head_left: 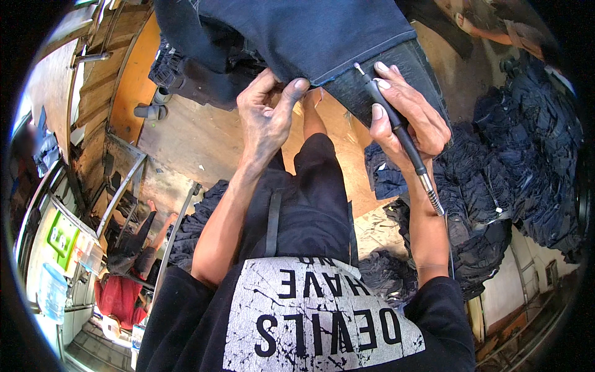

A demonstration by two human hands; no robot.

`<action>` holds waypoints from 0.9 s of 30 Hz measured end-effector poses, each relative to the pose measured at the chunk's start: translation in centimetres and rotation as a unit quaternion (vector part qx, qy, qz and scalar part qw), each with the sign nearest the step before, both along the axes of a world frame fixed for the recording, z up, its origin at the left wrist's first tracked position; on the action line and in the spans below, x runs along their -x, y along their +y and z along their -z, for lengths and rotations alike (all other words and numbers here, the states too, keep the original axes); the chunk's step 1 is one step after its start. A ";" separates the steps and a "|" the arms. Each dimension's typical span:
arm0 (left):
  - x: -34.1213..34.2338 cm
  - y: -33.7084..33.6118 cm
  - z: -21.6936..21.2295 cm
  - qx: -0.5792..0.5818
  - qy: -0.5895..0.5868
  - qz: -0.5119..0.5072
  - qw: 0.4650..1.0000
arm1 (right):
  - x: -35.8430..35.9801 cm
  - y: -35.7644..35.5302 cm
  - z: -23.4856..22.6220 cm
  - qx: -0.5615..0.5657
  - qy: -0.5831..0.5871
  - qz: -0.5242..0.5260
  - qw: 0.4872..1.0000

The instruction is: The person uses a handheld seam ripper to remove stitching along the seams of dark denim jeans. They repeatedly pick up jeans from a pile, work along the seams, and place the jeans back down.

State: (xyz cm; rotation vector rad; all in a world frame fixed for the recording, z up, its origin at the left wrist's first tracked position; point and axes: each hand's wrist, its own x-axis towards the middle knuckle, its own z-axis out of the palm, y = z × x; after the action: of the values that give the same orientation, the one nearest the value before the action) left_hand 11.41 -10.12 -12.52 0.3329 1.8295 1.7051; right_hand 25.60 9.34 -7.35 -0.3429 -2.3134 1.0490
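Garment edge (331,73) in pinch of left grip (271,111), slim black tool (405,137) in right grip (416,116)

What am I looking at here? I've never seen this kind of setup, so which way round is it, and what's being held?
There is no machine arm: these are a person's own bare hands. The one picture comes from a wide fisheye camera on their head, looking down, so straight edges bend near the rim; picture left is their left.

The left hand grips the corner of a dark denim piece by its stitched edge. The right hand holds a slim black pen-shaped tool, its tip at that edge; I can't tell whether it touches. The denim lies over a dark, worn flat surface. Heaped dark cloth fills the right side.
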 end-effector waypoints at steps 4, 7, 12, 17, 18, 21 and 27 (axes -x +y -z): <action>0.0 -0.1 0.1 0.002 -0.012 0.001 1.000 | -0.2 -0.1 -0.1 0.015 -0.013 0.020 1.000; -0.1 0.0 0.3 -0.006 -0.025 -0.007 1.000 | -0.2 0.0 0.1 0.007 -0.003 0.035 0.999; -0.1 0.0 0.6 -0.001 -0.015 -0.007 1.000 | -0.4 0.0 0.1 0.009 -0.003 0.059 0.998; 0.0 -0.2 0.6 0.008 -0.005 -0.005 1.000 | -0.4 0.1 0.3 0.005 -0.004 0.076 0.997; 0.1 -0.2 0.6 0.007 -0.008 -0.007 1.000 | -0.4 0.1 0.3 0.005 -0.003 0.079 0.997; 0.1 -0.2 0.4 0.008 0.015 0.001 1.000 | -0.3 0.2 0.6 0.008 0.012 0.102 0.995; 0.2 -0.1 0.2 0.025 0.004 0.007 1.000 | -0.6 0.2 0.6 0.010 -0.007 0.139 0.990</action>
State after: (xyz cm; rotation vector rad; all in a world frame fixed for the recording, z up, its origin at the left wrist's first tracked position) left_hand 11.16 -10.21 -12.76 0.3323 1.8675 1.6483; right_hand 26.17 9.57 -7.93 -0.6613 -2.1902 0.9321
